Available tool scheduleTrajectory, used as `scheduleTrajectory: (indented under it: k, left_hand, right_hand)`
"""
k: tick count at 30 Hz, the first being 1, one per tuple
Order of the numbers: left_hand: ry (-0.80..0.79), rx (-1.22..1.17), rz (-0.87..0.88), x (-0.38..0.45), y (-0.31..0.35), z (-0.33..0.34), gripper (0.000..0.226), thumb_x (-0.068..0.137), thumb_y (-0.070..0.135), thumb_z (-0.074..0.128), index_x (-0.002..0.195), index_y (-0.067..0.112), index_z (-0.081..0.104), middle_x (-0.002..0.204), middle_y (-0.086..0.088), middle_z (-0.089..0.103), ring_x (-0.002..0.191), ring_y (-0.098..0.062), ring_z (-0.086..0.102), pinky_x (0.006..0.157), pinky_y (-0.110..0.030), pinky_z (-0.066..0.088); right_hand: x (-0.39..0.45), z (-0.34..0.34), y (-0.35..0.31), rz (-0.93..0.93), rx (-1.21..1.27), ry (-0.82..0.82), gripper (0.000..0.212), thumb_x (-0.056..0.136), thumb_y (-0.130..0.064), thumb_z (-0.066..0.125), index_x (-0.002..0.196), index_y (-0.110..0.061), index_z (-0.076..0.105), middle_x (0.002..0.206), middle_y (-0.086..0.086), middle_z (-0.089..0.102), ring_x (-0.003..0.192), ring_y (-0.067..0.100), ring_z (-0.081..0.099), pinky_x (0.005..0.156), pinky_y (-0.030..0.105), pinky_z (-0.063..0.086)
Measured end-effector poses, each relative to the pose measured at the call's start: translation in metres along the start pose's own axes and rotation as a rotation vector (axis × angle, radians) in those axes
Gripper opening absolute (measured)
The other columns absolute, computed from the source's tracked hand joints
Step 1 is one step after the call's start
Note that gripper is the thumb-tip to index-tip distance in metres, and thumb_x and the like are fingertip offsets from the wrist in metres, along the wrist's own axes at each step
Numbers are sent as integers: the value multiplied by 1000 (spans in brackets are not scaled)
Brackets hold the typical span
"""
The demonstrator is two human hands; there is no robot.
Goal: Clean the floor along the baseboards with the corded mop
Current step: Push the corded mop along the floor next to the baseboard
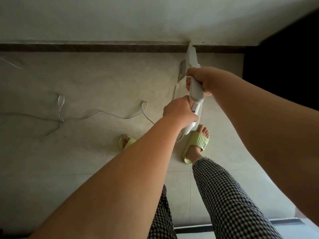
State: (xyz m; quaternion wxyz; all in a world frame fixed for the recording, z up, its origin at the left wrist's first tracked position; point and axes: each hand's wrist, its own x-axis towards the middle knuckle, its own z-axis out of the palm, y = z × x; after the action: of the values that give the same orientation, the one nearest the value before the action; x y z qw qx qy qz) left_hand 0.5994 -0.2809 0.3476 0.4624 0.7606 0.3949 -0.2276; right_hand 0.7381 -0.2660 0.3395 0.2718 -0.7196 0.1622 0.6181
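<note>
Gripping corded mop (191, 61) handle with both hands: left hand (179, 112) low, right hand (200, 78) higher. Mop reaches to dark baseboard (103, 48) near corner. Cord (103, 113) trails left across floor (86, 80). Judged underway: long baseboard stretch leftward likely remains.

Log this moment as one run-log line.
step: mopping along baseboard | left hand: grips mop handle low | right hand: grips higher | cord: loose on floor, left

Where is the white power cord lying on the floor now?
In the head view, the cord loops across the floor left of the mop, ahead of the left slipper.
</note>
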Motion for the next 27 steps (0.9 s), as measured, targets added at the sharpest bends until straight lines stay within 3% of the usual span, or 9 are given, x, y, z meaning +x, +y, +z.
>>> scheduleTrajectory:
  k: [5,12,27]
  left_hand:
    - [-4,-21,-1,-2,-4,0,40,76,33,75,108,21,54,96,3,65,85,-20,62,71,-31,48]
    - [-7,-53,-2,-3,-10,-4,40,74,33,76,107,22,55,95,3,65,85,-20,63,75,-34,52]
    - [-10,-48,-1,-7,-30,-17,40,74,33,75,107,22,56,94,3,65,85,-21,63,76,-36,54]
  right_hand:
    - [-1,5,1,-11,-18,12,11,91,-16,58,92,-6,53,62,1,55,54,10,53,62,23,53]
    - [1,13,0,1,-3,10,18,89,-15,61,102,-5,53,60,1,56,50,10,54,57,21,53]
    - [-3,37,-1,-4,12,12,13,91,-17,59,90,-6,52,59,1,54,50,10,52,58,22,52]
